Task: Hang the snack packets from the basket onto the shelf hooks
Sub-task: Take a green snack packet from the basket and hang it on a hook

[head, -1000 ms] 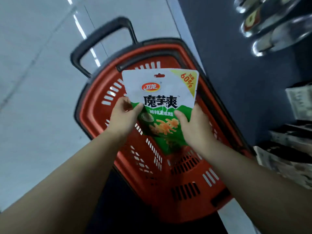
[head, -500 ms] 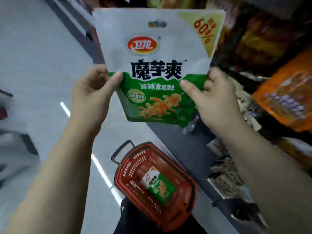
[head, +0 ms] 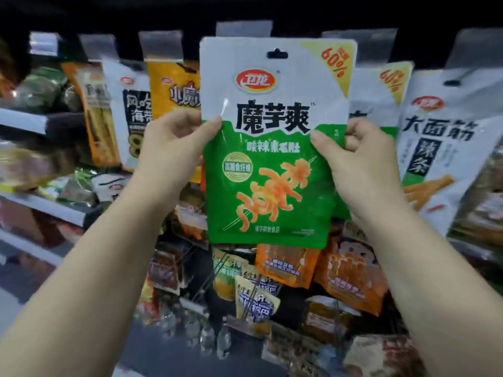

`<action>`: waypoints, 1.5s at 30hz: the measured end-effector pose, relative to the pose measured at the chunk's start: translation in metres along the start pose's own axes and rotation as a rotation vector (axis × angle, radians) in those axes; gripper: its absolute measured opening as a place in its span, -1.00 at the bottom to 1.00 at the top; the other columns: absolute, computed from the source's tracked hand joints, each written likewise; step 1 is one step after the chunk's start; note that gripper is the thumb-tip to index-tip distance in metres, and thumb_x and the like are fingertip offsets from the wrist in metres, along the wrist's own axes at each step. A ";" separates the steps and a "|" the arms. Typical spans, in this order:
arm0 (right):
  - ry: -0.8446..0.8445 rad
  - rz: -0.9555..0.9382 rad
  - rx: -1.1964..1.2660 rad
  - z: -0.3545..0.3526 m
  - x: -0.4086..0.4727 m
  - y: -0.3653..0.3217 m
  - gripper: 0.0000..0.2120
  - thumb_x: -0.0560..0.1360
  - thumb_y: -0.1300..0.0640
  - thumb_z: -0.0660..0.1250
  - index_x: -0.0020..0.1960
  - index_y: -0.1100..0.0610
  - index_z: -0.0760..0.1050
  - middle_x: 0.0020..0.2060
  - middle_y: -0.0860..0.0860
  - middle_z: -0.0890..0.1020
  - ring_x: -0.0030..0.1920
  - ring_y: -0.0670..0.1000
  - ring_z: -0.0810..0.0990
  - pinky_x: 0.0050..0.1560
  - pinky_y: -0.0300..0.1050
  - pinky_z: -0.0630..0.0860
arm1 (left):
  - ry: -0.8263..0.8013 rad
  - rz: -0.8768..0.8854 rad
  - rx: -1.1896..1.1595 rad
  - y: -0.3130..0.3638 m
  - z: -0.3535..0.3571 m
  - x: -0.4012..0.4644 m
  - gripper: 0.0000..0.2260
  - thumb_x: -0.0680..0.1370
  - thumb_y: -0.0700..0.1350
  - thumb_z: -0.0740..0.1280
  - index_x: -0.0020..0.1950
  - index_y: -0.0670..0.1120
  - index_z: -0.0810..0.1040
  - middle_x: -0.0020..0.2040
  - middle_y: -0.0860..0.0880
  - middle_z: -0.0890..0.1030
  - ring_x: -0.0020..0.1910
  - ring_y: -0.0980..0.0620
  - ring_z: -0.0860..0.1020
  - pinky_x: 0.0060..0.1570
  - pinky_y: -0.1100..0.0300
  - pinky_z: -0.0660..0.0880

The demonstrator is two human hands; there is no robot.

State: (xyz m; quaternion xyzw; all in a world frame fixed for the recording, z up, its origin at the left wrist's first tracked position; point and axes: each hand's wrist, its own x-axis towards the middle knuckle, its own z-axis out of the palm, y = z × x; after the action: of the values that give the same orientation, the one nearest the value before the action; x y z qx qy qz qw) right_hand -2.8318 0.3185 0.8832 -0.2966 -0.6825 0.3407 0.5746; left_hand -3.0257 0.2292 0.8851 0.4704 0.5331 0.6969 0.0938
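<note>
A white and green snack packet [head: 272, 164] with a yellow 60% corner is held upright in front of the shelf. My left hand [head: 174, 148] pinches its left edge, thumb on the front. My right hand [head: 356, 156] pinches its right edge the same way. The hang hole [head: 277, 53] near the packet's top is level with the row of hook label holders [head: 243, 28]. A matching packet [head: 381, 104] hangs just behind it to the right. The basket is out of view.
Hanging packets fill the row: a white one [head: 130, 110] and an orange one [head: 174, 91] to the left, a large white one [head: 438, 148] to the right. More orange packets [head: 288, 265] hang below. Shelf edges [head: 40, 205] run along the left.
Both hands have lifted the packet from above the red basket up to the shelf's hook row. The view has swung from the floor and basket to the shelf.
</note>
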 end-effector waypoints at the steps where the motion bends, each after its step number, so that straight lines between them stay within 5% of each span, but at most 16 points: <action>1: 0.016 0.000 -0.017 -0.010 0.004 0.000 -0.88 0.45 0.04 0.43 -0.09 0.01 0.51 -0.17 -0.01 0.70 -0.10 0.05 0.68 -0.03 0.19 0.60 | -0.022 0.008 -0.011 0.003 0.012 0.005 -0.87 0.54 -0.06 0.38 -0.20 0.00 0.53 -0.28 0.13 0.63 -0.33 0.25 0.55 -0.36 0.36 0.43; 5: 0.081 0.052 -0.078 -0.041 0.015 0.010 -0.74 0.36 -0.10 0.41 -0.09 0.05 0.51 -0.11 0.11 0.68 -0.06 0.23 0.66 -0.06 0.29 0.58 | -0.089 -0.007 0.021 0.005 0.053 0.018 -0.87 0.54 -0.10 0.38 -0.21 -0.04 0.54 -0.36 0.14 0.62 -0.47 0.32 0.50 -0.48 0.44 0.38; 8: 0.124 0.093 -0.120 -0.057 0.019 0.024 -0.78 0.41 -0.05 0.43 -0.13 0.06 0.48 -0.15 0.16 0.67 -0.11 0.25 0.65 -0.09 0.30 0.58 | -0.145 -0.046 0.068 -0.005 0.075 0.024 -0.85 0.53 -0.06 0.40 -0.20 -0.09 0.57 -0.26 -0.05 0.64 -0.45 0.16 0.49 -0.49 0.34 0.39; 12: 0.137 0.128 -0.176 -0.069 0.024 0.038 -0.81 0.46 0.03 0.43 -0.14 0.11 0.46 -0.12 0.27 0.64 -0.09 0.36 0.61 -0.13 0.35 0.55 | -0.174 -0.093 0.095 -0.015 0.096 0.031 -0.83 0.52 -0.07 0.41 -0.22 -0.12 0.58 -0.35 0.00 0.58 -0.44 0.16 0.47 -0.42 0.30 0.36; 19: 0.094 0.144 -0.232 -0.065 0.033 0.053 -0.51 0.20 -0.35 0.31 -0.13 0.03 0.45 -0.15 0.04 0.67 -0.08 0.12 0.66 0.00 0.20 0.57 | -0.188 -0.087 0.088 -0.025 0.100 0.040 -0.84 0.54 -0.11 0.39 -0.13 -0.20 0.61 -0.35 0.01 0.60 -0.53 0.32 0.46 -0.52 0.47 0.33; 26: 0.147 0.020 -0.105 -0.058 0.033 0.050 -0.91 0.51 0.07 0.38 -0.09 -0.05 0.47 -0.12 -0.02 0.68 -0.06 0.05 0.66 0.01 0.17 0.59 | -0.165 0.015 0.040 -0.015 0.091 0.039 -0.87 0.56 -0.09 0.35 -0.18 -0.07 0.57 -0.33 0.07 0.61 -0.58 0.29 0.43 -0.58 0.44 0.31; 33: 0.195 -0.059 -0.106 -0.057 0.035 0.036 -0.84 0.47 -0.10 0.35 0.00 -0.08 0.48 -0.01 -0.04 0.64 0.10 0.07 0.60 0.14 0.18 0.53 | -0.151 0.075 -0.030 -0.010 0.091 0.042 -0.92 0.55 -0.08 0.36 -0.10 -0.03 0.62 -0.21 0.05 0.68 -0.33 0.25 0.57 -0.41 0.40 0.44; 38: 0.201 -0.133 -0.133 -0.058 0.022 0.033 -0.79 0.53 0.10 0.35 -0.03 0.24 0.42 -0.12 0.24 0.58 -0.08 0.23 0.56 -0.01 0.20 0.52 | -0.148 0.123 -0.063 -0.013 0.088 0.035 -0.93 0.54 -0.14 0.37 -0.12 -0.03 0.63 -0.18 0.01 0.69 -0.25 0.15 0.62 -0.29 0.29 0.55; 42: 0.180 -0.049 -0.096 -0.056 0.033 0.035 -0.94 0.53 0.06 0.34 -0.03 0.01 0.47 -0.11 0.01 0.66 -0.06 0.09 0.63 0.00 0.20 0.57 | -0.135 0.021 -0.071 -0.010 0.093 0.040 -0.90 0.55 -0.09 0.36 -0.17 -0.01 0.59 -0.30 0.08 0.66 -0.50 0.26 0.48 -0.53 0.36 0.38; 45: 0.175 -0.014 -0.112 -0.055 0.043 0.039 -0.91 0.50 -0.05 0.34 -0.05 -0.07 0.48 -0.10 0.00 0.65 -0.03 0.11 0.62 0.01 0.23 0.56 | -0.139 -0.017 -0.048 -0.011 0.096 0.048 -0.89 0.54 -0.04 0.37 -0.18 0.00 0.58 -0.32 0.13 0.66 -0.42 0.20 0.52 -0.49 0.31 0.42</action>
State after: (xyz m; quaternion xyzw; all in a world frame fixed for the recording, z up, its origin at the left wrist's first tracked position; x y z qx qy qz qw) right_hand -2.7842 0.3826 0.8821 -0.3523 -0.6496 0.2709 0.6169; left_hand -2.9829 0.3272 0.9012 0.5108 0.5125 0.6742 0.1477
